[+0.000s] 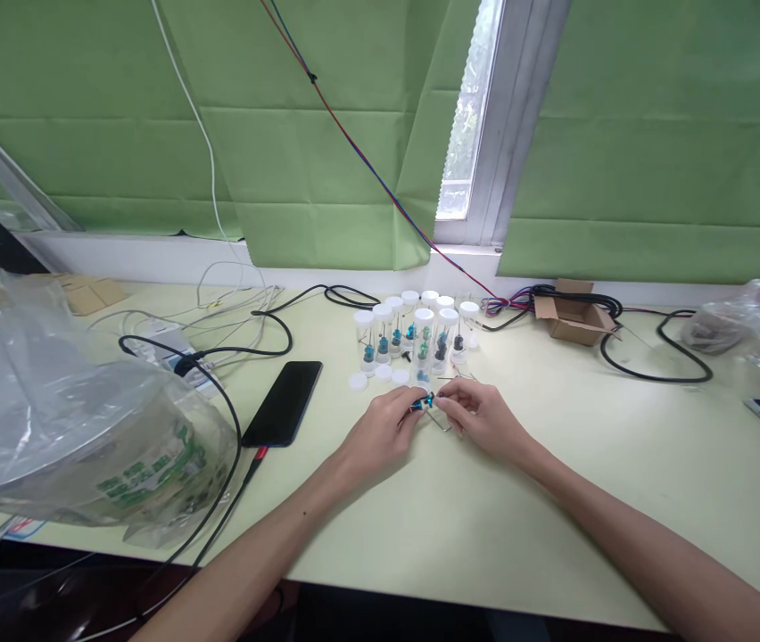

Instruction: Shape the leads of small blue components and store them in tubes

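A: What comes nearest?

B: Two bare arms, reaching over the pale table. A clear bag with green print bulges on the left.

A: And the hands?

B: The left hand pinches a small blue piece between thumb and fingers. The right hand has its fingertips bunched at that piece's right end.

A: Is the right one gripping it too?

B: Cannot tell; the fingers hide the contact. The piece sits between both hands, just in front of the vials. A thin bent rod shows just below it; whether it is held or lying there is unclear.

A: What is near the left hand?

B: A black phone, lying flat to its left, with a red plug at its near end. Just beyond the hands lie loose white caps.

A: Farther back?

B: The clear vials stand upright in a cluster, white-topped, with blue, green and dark contents. Beyond, to the right, an open box has black cable over it. Green blinds hang behind, either side of a narrow strip of window.
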Available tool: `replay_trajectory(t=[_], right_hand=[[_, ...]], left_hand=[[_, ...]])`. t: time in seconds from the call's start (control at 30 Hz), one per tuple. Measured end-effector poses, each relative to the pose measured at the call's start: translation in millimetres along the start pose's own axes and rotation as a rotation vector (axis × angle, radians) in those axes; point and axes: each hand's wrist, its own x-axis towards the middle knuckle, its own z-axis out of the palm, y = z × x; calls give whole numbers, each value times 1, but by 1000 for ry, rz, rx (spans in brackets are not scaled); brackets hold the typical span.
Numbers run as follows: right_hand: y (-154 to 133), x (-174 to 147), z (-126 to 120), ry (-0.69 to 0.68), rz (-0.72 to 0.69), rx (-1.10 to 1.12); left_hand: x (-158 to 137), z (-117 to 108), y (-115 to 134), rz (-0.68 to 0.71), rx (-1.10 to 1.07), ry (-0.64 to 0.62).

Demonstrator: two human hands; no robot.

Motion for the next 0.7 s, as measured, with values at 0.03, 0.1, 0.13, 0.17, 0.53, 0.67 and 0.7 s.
replay_trajectory(t=[0.03,0.1,0.13,0.17,0.53,0.67,0.7], right_hand=[[0,0,0,-2,4,-6],[-1,0,0,-5,12,-21],[-1,0,-1,-7,16,-30],[-1,0,-1,-8,20,-39],[4,2,0,27,-7,-207],[5,2,1,42,-8,-233],[5,2,2,41,-3,-218]], left_hand=[[0,0,0,3,-3,-1],[-1,1,-1,8,-7,-4],[-1,1,-1,11,-7,-4],[-1,1,0,13,-7,-4],[-2,1,3,20,-31,-36],[-1,0,3,12,-27,-42],[-1,0,3,7,-27,-40]])
